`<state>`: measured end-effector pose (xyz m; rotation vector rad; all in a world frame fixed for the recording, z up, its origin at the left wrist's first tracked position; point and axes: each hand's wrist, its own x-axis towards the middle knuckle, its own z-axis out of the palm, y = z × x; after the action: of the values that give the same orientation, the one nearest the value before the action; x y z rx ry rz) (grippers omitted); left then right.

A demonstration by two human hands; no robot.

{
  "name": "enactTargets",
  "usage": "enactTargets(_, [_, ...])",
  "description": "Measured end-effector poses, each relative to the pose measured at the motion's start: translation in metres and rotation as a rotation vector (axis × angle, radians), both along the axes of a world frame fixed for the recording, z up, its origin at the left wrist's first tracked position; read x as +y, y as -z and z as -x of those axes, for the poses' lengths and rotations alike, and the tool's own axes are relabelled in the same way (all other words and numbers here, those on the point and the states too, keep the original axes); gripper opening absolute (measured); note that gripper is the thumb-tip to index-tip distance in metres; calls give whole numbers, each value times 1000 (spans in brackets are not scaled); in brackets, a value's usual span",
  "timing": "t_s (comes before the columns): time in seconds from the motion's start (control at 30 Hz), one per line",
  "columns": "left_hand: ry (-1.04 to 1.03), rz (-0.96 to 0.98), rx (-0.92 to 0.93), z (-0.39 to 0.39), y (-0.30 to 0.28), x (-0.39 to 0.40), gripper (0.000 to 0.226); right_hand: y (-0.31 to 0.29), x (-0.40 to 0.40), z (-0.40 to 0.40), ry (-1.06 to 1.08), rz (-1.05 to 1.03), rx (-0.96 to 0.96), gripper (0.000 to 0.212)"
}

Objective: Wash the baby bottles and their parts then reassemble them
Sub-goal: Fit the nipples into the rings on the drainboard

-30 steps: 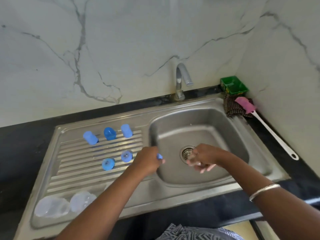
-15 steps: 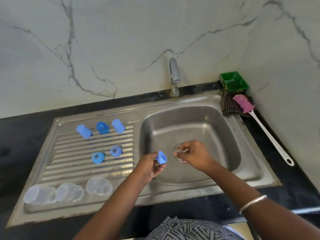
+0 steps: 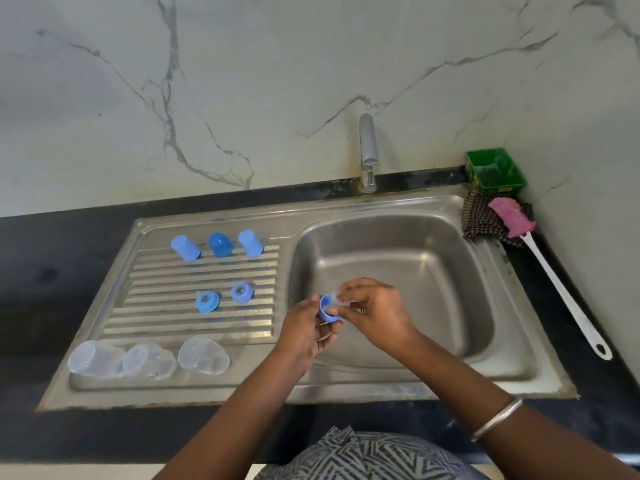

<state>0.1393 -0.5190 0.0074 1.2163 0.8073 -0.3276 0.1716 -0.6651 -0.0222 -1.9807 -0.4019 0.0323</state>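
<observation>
At lower left of the frame three clear bottles [image 3: 149, 360] lay on the drainboard [image 3: 104, 306]; above them sat two blue rings [image 3: 223, 296] and, higher up, three blue caps [image 3: 217, 244]. At centre your left hand [image 3: 304, 329] gripped a blue ring [image 3: 327, 309] over the basin [image 3: 433, 271] — your right hand [image 3: 374, 315] pinched a clear nipple [image 3: 337, 299] against it. A pink brush [image 3: 519, 226] lay at far right.

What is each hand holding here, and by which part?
Left hand grips the blue ring by its outer rim. Right hand pinches a clear teat at the ring's opening; exact spot unclear.
</observation>
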Motion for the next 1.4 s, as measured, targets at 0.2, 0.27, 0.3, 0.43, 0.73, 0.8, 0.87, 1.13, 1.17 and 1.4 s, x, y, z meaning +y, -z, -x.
enactTargets(0.2, [-18, -98, -135, 14, 0, -3, 31, 2, 11, 6, -110, 187, -128, 15])
enactTargets(0.27, [-35, -102, -139, 18, 0, -1, 32, 0, 14, 11, -156, 203, -132, 17])
enactTargets(0.3, [-51, -98, -139, 19, 0, 0, 32, -1, 15, 12, -173, 207, -137, 18])
enactTargets(0.43, [-71, -72, -191, 20, -6, 11, 33, -3, 23, 16, -224, 271, -109, 21])
enactTargets(0.73, [-50, -69, -279, 14, -3, 44, 20, -21, 55, 20, -36, -75, 151, 26])
enactTargets(0.8, [-23, -108, -308, 12, -5, 50, 20, -23, 61, 15, 41, -167, 316, 29])
enactTargets(0.87, [23, -159, -346, 9, -4, 57, 18, -24, 69, 10, 84, -211, 438, 27])
enactTargets(1.13, [142, -279, -404, 9, 4, 88, 12, -29, 95, 19, 141, -49, 326, 9])
enactTargets(1.17, [157, -250, -402, 10, 3, 93, 13, -29, 100, 20, 170, -65, 328, 10])
enactTargets(1.4, [263, -463, -474, 15, 8, 119, 14, -37, 129, 34, 355, -281, 406, 28])
